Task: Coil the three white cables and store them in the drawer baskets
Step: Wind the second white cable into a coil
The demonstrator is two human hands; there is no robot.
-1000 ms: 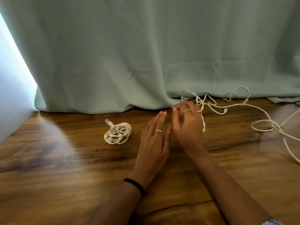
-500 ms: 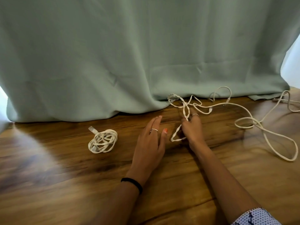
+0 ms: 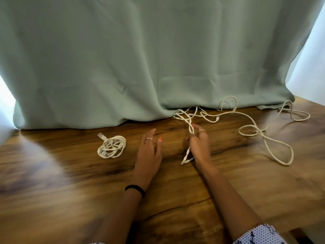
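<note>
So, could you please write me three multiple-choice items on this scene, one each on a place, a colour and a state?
1. Where does the coiled white cable lie?
A. On the wooden floor, to the left of the left hand
B. Inside a drawer basket
C. On top of the curtain

2. What colour is the hanging fabric curtain?
A. Dark red
B. Pale green
C. Black

3. What is the right hand doing?
A. Lying flat and empty
B. Holding a twisted length of the loose white cable
C. Pulling the curtain aside

Key: 1 A, the coil sits on the boards beside the open left hand; 2 B, the cloth is pale green; 3 B, the cable passes through its curled fingers.
</note>
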